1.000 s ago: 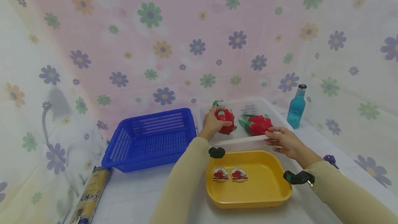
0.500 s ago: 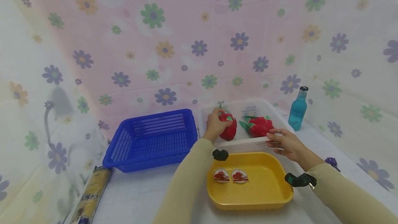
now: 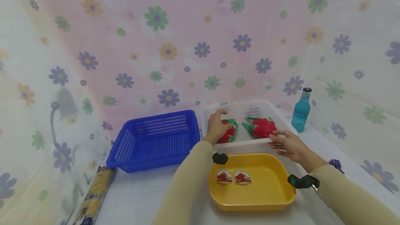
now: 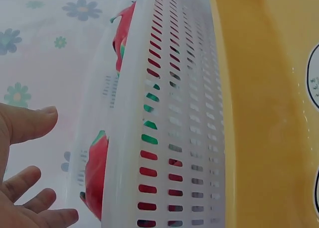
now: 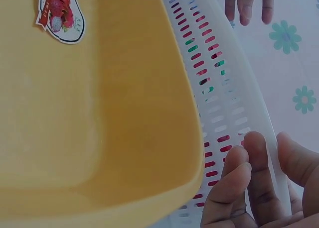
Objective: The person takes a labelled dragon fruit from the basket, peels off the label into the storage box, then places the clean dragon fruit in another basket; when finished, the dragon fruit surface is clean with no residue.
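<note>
In the head view, a white perforated basket [image 3: 250,145] holds two red dragon fruits with green leafy scales. My left hand [image 3: 216,127] hovers over the left dragon fruit [image 3: 224,137], partly hiding it. The left wrist view shows this hand [image 4: 25,173] with fingers spread, apart from the fruit [image 4: 96,175]. The right dragon fruit [image 3: 264,127] lies on its side, leaves toward the left. My right hand [image 3: 289,146] holds the basket's front right rim. Seen in the right wrist view, its thumb and fingers [image 5: 256,161] straddle that rim.
In front stands a yellow tray [image 3: 265,186] with two round dragon-fruit stickers [image 3: 224,176]. A blue perforated basket [image 3: 153,164] is to the left, beside a long yellow package [image 3: 93,195]. A blue bottle [image 3: 301,112] and a purple object [image 3: 335,164] are on the right.
My left hand lowered the left dragon fruit into the white basket, turning it, and let go of it. The right hand stayed at the rim. The view shifted slightly.
</note>
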